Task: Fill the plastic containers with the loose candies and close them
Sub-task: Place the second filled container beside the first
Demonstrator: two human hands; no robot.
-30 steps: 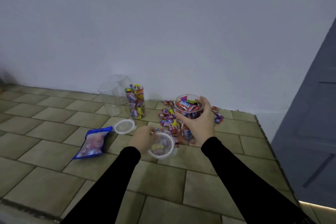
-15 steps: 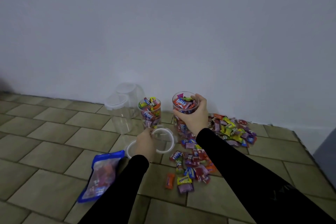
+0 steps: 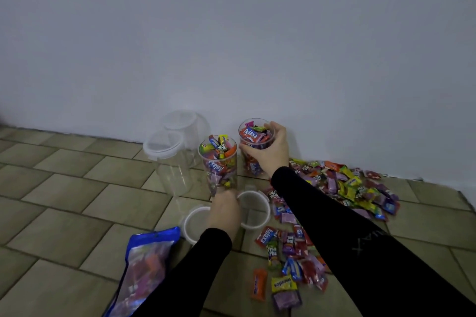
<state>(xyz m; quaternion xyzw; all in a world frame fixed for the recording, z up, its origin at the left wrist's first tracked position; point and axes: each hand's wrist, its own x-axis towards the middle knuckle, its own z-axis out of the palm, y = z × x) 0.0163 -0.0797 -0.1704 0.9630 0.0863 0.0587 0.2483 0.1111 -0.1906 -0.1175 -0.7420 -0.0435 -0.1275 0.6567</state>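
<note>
On the tiled floor, the right hand (image 3: 268,154) curled its fingers round the far filled container (image 3: 253,147) near the wall. The left hand (image 3: 225,210) gripped a lid (image 3: 255,212) just below the nearer filled container (image 3: 219,165); loose candies (image 3: 347,188) lay right.

Two filled containers (image 3: 219,162) side by side near wall; lidded empties (image 3: 170,159) left; loose candies (image 3: 347,188) right; lids (image 3: 253,211) in front.

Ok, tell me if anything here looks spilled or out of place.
Loose candies lie scattered across the tiled floor, right of the two filled containers. Both filled ones stand open, their lids lying on the floor. Nothing looks damaged.
</note>
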